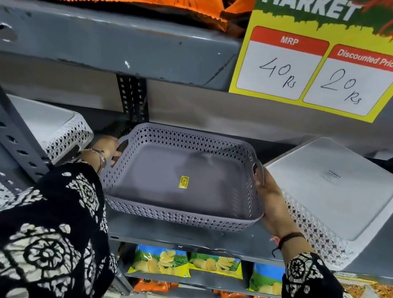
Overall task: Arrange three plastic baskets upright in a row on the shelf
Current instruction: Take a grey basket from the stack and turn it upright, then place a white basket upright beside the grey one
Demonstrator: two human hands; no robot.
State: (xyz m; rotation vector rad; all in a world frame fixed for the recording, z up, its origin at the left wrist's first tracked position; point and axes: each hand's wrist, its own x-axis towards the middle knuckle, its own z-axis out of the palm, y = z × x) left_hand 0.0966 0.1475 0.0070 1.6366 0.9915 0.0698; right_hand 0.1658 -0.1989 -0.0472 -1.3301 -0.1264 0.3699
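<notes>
Left hand (107, 149) & right hand (268, 202) are gripping opposite handles of grey basket (182, 174), sitting upright on shelf (179, 236) betw. two overturned white baskets, below price sign (324, 65).

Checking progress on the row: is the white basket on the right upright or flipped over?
Flipped over. The white basket shows its solid flat base facing up, with its lattice sides sloping down to the shelf.

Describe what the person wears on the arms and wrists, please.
Both arms wear long black sleeves with a white flower and circle print: the left sleeve and the right sleeve. The left wrist has thin metal bangles. The right wrist has a dark and red thread band with loose ends. The hands are bare, without gloves.
</notes>
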